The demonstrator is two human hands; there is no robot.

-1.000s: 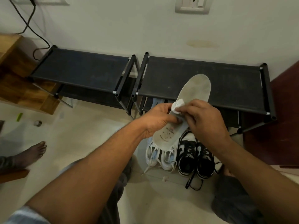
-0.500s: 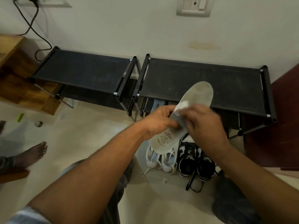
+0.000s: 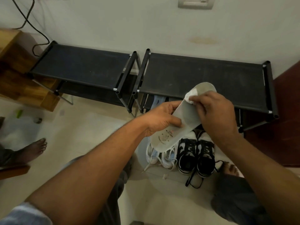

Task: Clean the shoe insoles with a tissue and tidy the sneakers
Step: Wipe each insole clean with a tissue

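Your grey oval foam insole (image 3: 190,114): darker grey at toe, red-and-dark logo print at heel. Crumpled white tissue wad (image 3: 191,95) on it. Below the insole: black-and-white lace-up sneakers (image 3: 188,151), white/pale-blue lace-up sneakers (image 3: 168,157). Behind it: black fabric shoe rack (image 3: 203,78).

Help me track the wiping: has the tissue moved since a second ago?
Yes. The tissue, pinched by the right hand, slid up the insole toward its toe, now overlapping the front edge of the right rack.
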